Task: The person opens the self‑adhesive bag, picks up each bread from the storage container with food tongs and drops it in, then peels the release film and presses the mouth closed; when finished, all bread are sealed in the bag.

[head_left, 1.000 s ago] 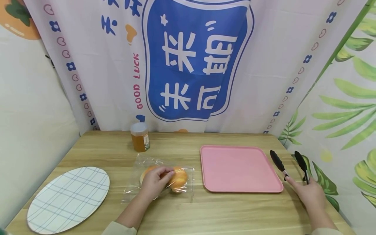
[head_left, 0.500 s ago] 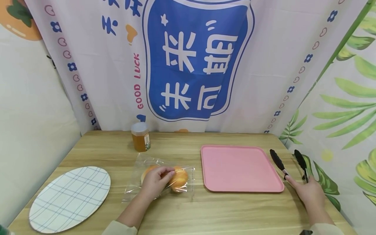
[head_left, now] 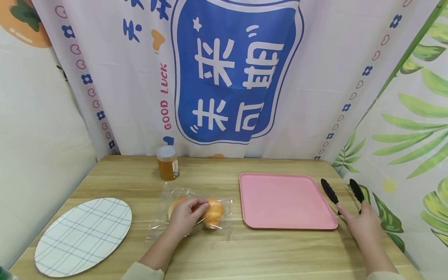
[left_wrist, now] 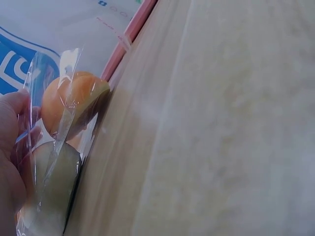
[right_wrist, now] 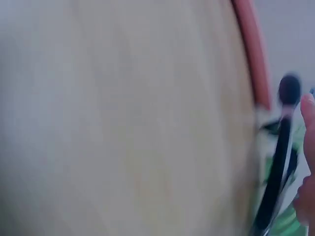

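Observation:
My left hand [head_left: 185,217] pinches the film of a clear plastic bag [head_left: 161,202] lying on the wooden table. Inside the bag, a round orange-brown bread bun [head_left: 213,213] shows to the right of my fingers, and another piece is partly hidden under the hand. The left wrist view shows thumb and fingers on the film beside the bun [left_wrist: 74,103] and a paler piece [left_wrist: 51,182]. At the right edge of the table, my right hand [head_left: 364,225] grips metal tongs with black tips [head_left: 329,190]. The tongs' arms are spread, with nothing between them. Their handle end is hidden.
A pink rectangular tray [head_left: 287,200] lies between the two hands. An oval plate [head_left: 84,237] with blue check lines is at the left. Behind the bag stands a lidded jar [head_left: 168,163] of amber contents. Printed cloths hang at the back and sides.
My right hand has shifted slightly left and forward along the tongs, and its tips have moved a little left. The left hand and the bag stay in place.

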A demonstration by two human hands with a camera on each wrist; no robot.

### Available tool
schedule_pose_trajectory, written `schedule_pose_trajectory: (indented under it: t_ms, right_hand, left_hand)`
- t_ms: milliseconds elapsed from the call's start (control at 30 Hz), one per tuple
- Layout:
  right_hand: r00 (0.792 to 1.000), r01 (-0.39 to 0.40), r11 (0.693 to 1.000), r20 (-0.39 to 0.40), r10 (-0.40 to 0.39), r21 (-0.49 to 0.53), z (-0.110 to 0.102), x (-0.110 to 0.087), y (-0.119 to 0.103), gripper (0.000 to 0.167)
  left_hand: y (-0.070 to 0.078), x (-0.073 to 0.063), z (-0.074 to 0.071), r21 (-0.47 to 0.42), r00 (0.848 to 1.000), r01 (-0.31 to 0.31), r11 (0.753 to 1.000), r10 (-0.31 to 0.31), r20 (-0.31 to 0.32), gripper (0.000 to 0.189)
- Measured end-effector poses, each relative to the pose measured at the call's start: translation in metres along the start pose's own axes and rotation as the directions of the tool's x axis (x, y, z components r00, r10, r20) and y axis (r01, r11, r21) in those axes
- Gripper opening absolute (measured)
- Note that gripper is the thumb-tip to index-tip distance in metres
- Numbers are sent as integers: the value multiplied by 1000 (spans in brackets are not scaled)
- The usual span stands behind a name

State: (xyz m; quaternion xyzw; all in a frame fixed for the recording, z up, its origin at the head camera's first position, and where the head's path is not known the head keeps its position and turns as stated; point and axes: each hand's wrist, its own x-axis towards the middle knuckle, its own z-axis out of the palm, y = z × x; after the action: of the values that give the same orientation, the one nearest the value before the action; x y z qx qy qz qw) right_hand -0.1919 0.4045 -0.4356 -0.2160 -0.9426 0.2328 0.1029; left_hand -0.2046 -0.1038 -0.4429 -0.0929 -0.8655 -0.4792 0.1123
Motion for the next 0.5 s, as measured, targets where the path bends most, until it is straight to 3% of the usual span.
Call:
schedule_pose_trajectory:
  t_ms: [100, 200, 367, 500]
  right_hand:
    - [994, 111, 992, -26, -110, 58, 2, -15, -31, 89]
    - [982, 187, 971, 4, -190, 149, 8, -35, -66, 79]
    - [947, 254, 921, 120, -300, 295, 28, -74, -118, 69]
    - [920, 277, 876, 154, -360, 395, 52, -104, -149, 56]
  left_hand:
    - [1, 0, 0, -6, 1000, 6, 1000, -6, -6, 8]
    - [2, 0, 1, -13, 1000, 20, 1000, -20, -12, 9]
    - [3, 0, 1, -5, 999, 38, 999, -38, -26, 10]
    - [5, 1, 3, 6, 997, 51, 999, -51, -54, 10]
